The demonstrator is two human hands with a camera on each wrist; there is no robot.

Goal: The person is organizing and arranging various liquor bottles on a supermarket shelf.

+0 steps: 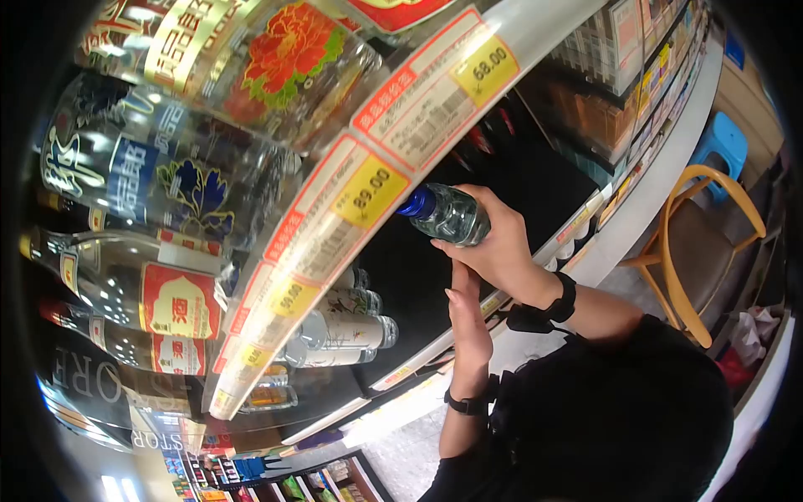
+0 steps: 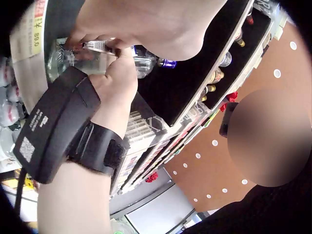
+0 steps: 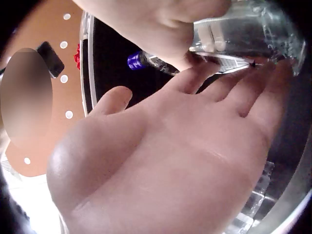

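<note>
In the head view my right hand grips a clear glass bottle with a blue cap. My left hand is just beside it, fingers extended towards the bottle's underside. The left wrist view has my right hand around the bottle and part of my left hand nearby. From the right wrist, the palm of my left hand shows broadly, its fingers touching the bottle near a pale printed label; my right hand partly covers the bottle.
A shelf edge with price tags runs beside the hands, with large liquor bottles behind it. Smaller bottles stand on a black shelf. A wooden chair and a blue stool are beyond. A person's blurred head is in the left wrist view.
</note>
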